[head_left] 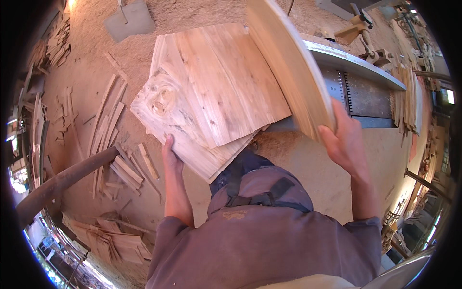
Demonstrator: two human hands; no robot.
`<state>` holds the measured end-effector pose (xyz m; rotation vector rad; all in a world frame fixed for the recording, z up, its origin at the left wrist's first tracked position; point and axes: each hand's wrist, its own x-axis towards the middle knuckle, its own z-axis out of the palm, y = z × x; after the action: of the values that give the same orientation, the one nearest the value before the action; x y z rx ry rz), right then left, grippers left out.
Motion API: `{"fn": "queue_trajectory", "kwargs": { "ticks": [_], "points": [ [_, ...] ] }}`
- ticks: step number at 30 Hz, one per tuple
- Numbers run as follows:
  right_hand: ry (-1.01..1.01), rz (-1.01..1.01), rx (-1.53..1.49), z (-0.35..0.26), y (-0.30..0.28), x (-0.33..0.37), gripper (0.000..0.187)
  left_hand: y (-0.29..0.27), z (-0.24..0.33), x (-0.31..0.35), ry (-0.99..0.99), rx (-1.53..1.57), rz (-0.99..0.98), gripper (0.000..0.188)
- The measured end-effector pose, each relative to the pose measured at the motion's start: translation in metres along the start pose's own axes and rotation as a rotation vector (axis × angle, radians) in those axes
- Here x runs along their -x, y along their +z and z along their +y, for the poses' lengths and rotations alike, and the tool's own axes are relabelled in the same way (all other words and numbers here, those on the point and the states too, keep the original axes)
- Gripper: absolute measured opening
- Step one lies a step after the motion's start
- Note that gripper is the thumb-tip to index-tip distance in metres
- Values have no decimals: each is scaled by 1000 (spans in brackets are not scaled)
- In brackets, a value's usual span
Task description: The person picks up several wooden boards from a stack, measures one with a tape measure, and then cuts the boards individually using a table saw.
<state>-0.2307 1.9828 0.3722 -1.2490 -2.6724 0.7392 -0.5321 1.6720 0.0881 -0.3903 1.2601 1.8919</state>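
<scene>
Sandy-coloured floor (288, 154), strewn with sawdust towards 12 o'clock, underlies the scene. A metal machine (370, 91) stands at 2 o'clock. Between 11 and 12 o'clock lies a wide panel (226, 77) of joined wooden strips, overlapping a knotty board (166, 103) that shows past its 8 o'clock side. A raised board (288, 67) stands tilted on edge at 1 o'clock, just beside the panel; whether the two touch cannot be told. A dark, round pole (67, 183) enters between 8 and 9 o'clock. A shovel (130, 21) lies at 11 o'clock, and thin wood strips (106, 127) lie loose at 9 o'clock. The right hand (342, 139), at 3 o'clock, pinches the near end of the raised board between thumb and fingers. The left hand (172, 156), between 8 and 9 o'clock, touches the knotty board's near edge; its other fingers are hidden, so whether it pinches cannot be told.
</scene>
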Motion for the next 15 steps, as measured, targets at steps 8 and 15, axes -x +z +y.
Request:
{"fn": "queue_trajectory", "kwargs": {
  "ticks": [8,15],
  "points": [
    [42,66,-170,80,-34,21,53,16,0,-24,429,-624,402,97],
    [130,3,102,120,-89,58,48,1,2,-11,98,-245,249,86]
  ]
}}
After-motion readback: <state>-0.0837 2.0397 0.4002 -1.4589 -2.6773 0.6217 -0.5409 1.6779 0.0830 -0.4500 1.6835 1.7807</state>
